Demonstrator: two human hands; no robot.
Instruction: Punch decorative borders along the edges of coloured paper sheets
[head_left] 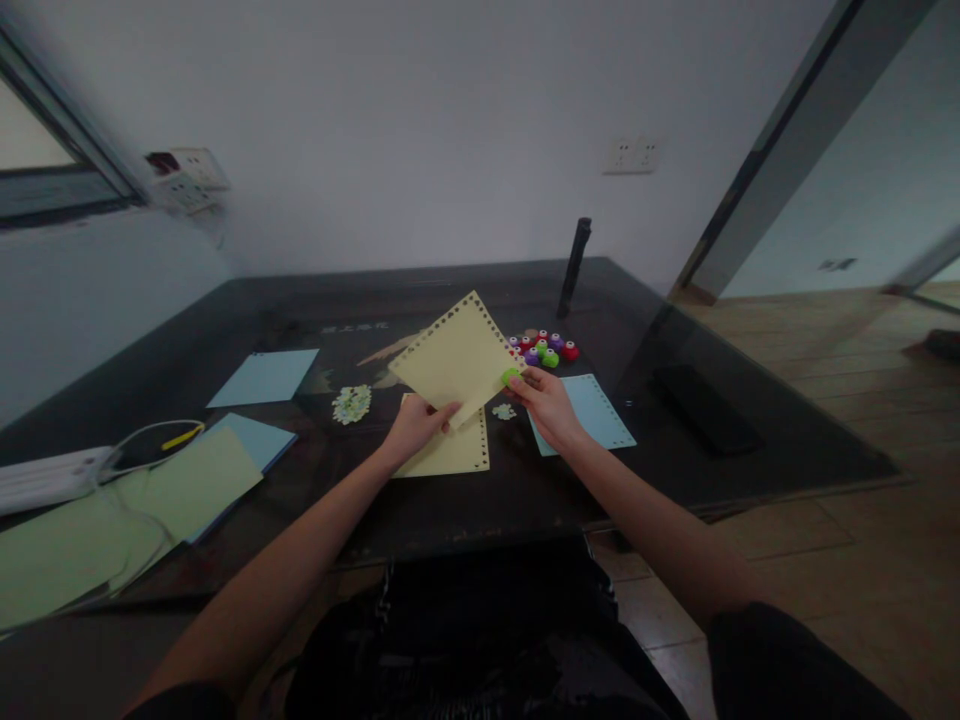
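Observation:
Above the table I see a pale yellow sheet of paper (454, 355), tilted, with small holes punched along two of its edges. My left hand (421, 428) pinches its lower corner between thumb and fingers. In my right hand (544, 400) is a small bright green craft punch (511, 377), which sits at the sheet's right edge; its far side is hidden. Beneath lies a second yellow sheet (442, 458) with punched edges. A small heap of paper cut-outs (504, 411) lies by my right hand, and a larger heap of cut-outs (352, 404) is to the left.
Several red, purple and green punches (551, 357) cluster behind my right hand. A punched blue sheet (592, 412) lies to the right, near a dark flat object (705, 408). A black upright object (574, 268) stands behind. Left are blue paper (266, 377), yellow-green sheets (180, 480) and a white power strip (52, 480).

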